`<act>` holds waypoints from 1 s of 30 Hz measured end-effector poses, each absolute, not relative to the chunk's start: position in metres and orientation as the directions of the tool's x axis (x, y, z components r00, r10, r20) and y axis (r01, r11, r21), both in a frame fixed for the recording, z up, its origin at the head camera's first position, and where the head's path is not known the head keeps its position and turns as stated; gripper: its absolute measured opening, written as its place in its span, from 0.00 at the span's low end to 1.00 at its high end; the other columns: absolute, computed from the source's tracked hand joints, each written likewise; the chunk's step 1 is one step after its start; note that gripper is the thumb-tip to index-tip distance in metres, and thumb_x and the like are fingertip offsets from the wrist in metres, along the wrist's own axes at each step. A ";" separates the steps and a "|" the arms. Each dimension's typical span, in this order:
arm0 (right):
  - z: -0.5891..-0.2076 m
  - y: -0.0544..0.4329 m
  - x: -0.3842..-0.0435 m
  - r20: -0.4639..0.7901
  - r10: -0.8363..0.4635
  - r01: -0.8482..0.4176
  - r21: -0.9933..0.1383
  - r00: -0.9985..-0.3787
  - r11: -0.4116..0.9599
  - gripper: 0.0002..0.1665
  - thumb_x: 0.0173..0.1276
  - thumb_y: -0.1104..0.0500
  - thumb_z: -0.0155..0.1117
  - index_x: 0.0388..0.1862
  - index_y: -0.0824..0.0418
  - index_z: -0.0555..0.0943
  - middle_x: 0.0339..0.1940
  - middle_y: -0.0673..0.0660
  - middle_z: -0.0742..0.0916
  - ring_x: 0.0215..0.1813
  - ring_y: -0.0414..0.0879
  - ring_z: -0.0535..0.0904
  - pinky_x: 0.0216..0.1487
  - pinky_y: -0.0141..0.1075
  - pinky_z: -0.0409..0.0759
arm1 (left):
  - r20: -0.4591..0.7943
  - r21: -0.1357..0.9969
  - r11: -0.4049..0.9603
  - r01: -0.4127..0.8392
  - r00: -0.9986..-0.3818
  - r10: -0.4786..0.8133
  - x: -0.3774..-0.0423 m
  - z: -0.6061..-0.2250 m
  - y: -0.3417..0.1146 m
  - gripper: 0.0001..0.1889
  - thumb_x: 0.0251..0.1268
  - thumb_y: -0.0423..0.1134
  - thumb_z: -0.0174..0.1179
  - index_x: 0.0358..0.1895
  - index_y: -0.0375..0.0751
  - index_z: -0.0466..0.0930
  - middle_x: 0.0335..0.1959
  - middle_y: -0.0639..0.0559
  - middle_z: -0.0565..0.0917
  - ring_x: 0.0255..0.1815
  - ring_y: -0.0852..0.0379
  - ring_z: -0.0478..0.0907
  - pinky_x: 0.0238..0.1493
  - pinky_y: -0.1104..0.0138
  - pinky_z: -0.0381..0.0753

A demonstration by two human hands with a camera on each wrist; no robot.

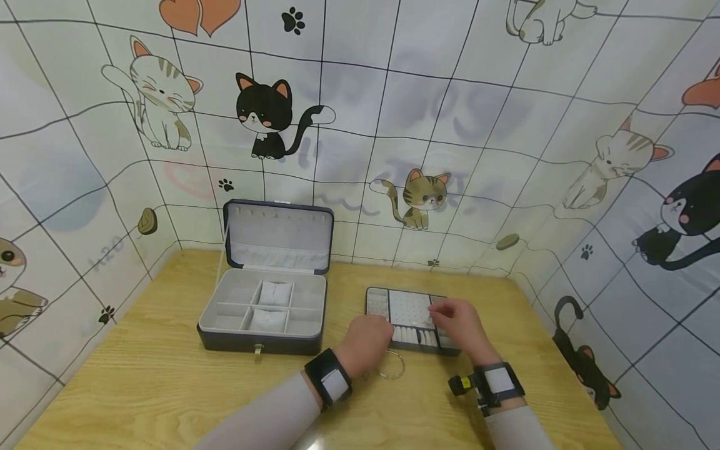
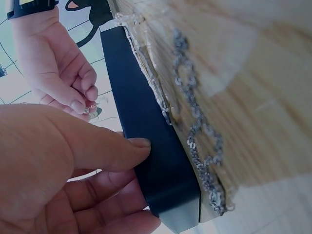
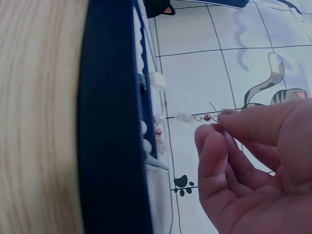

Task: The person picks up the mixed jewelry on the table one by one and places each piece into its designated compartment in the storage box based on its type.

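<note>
A dark-blue jewelry tray [image 1: 430,347] with a pale lining lies on the table, holding ring rolls and a dotted panel. My left hand [image 1: 367,342] grips its near-left corner; in the left wrist view the thumb [image 2: 131,151] presses the dark wall and the fingers curl against the tray's other side. Above the tray's right part, my right hand [image 1: 460,322] pinches an earring [image 3: 207,117] by its thin wire hook. A small reddish bead and a whitish piece hang from that hook. Another small reddish-beaded piece [image 3: 158,131] sits at the tray's panel.
Left of the tray stands an open jewelry box [image 1: 259,342], its lid raised, with two pale cushions [image 1: 275,292] in its middle compartments. A thin bracelet [image 1: 392,364] and a silvery chain [image 2: 197,122] lie before the tray. Cat-print cloth [image 1: 349,125] surrounds the wooden table [image 1: 140,362].
</note>
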State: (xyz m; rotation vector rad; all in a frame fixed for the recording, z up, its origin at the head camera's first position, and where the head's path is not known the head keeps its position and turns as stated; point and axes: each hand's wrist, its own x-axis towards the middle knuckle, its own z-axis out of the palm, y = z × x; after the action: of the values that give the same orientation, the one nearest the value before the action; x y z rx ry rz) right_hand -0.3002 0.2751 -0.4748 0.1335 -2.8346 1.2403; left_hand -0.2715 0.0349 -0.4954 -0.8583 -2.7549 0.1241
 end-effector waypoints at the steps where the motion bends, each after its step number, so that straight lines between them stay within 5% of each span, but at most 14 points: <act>1: -0.476 0.275 -0.301 0.078 -0.052 -0.092 -0.728 -0.996 0.679 0.11 0.76 0.62 0.65 0.53 0.62 0.88 0.52 0.60 0.91 0.53 0.52 0.87 0.56 0.48 0.87 | 0.213 -0.158 0.822 0.547 -0.794 0.569 -0.271 -0.495 0.035 0.04 0.67 0.38 0.69 0.33 0.51 0.87 0.26 0.57 0.83 0.25 0.61 0.76 0.21 0.65 0.78; 15: -0.488 0.276 -0.305 0.085 0.094 0.002 -0.730 -0.992 0.683 0.14 0.79 0.58 0.63 0.57 0.59 0.87 0.54 0.60 0.90 0.54 0.54 0.84 0.54 0.47 0.84 | 0.207 -0.150 0.821 0.551 -0.794 0.571 -0.269 -0.491 0.033 0.03 0.67 0.38 0.69 0.34 0.51 0.88 0.26 0.57 0.84 0.25 0.62 0.75 0.22 0.67 0.78; 30: -0.501 0.268 -0.306 0.187 0.056 -0.085 -0.666 -0.981 0.741 0.09 0.74 0.65 0.67 0.49 0.61 0.89 0.53 0.63 0.91 0.57 0.58 0.86 0.61 0.56 0.83 | 0.227 -0.160 0.819 0.551 -0.787 0.574 -0.271 -0.494 0.033 0.03 0.67 0.39 0.69 0.33 0.51 0.87 0.26 0.57 0.84 0.25 0.62 0.76 0.21 0.66 0.77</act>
State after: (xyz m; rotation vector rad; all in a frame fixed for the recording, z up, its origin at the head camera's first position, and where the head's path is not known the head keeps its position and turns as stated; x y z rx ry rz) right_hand -0.3064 0.2683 -0.5007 0.0226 -2.7460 1.0649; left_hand -0.2706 0.0333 -0.4940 -0.8635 -2.7378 0.1240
